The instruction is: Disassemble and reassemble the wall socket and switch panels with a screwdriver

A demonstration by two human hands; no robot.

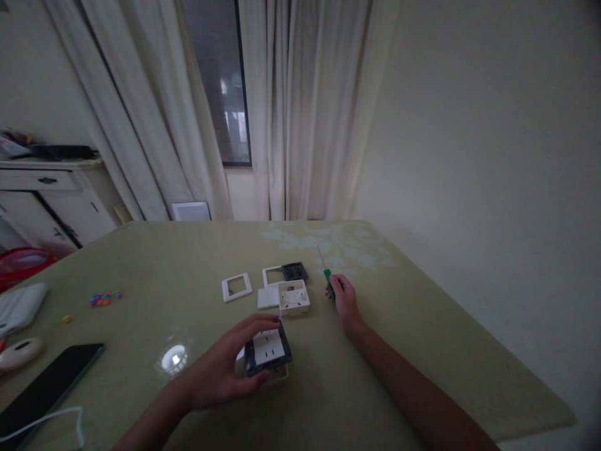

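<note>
My left hand [225, 369] is curled round a wall switch unit [267, 354], white rockers in a dark frame, resting on a white back box near the table's front. My right hand [345, 300] is stretched out further back, fingers closed on the green handle of a screwdriver [327, 275] whose thin shaft points away from me. Between the hands lie a white back box [293, 296], a small white rocker plate [267, 297], a white frame [236, 286], another white frame [271, 274] and a dark module [294, 271].
The pale green table [399, 338] ends at the right and front right. At the left lie a black phone [47, 388] with a white cable [44, 423], a white pouch [19, 307], small coloured bits [102, 299] and a red bowl [21, 263]. A cabinet [51, 200] and curtains [300, 106] stand behind.
</note>
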